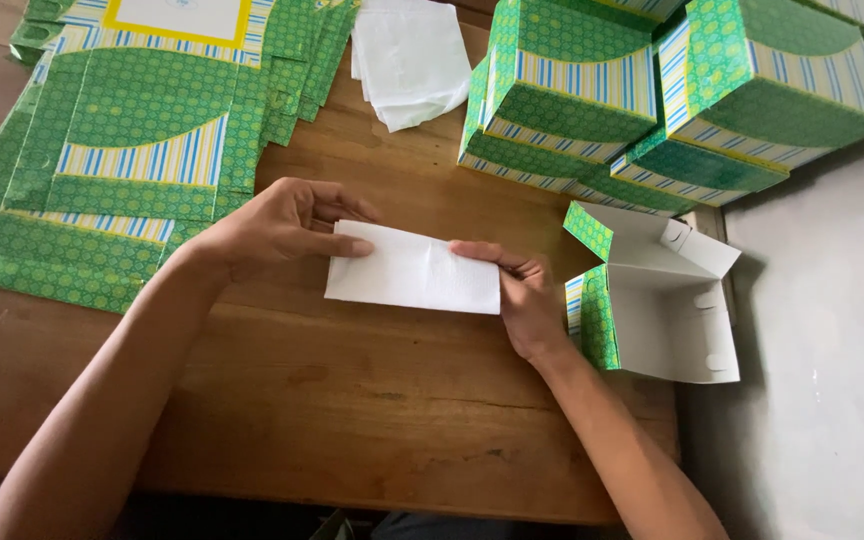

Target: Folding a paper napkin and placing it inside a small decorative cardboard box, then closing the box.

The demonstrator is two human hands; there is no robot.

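Both hands [402, 265] on white paper [412, 272]

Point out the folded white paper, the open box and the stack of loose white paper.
folded white paper [414, 272]: head view, middle of its top face.
open box [664, 320]: head view, white inner wall.
stack of loose white paper [410, 60]: head view, centre of top sheet.

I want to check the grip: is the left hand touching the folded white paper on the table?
Touching. The head view shows the left hand with its fingertips pressed on the left end of the folded white paper, no gap between them.
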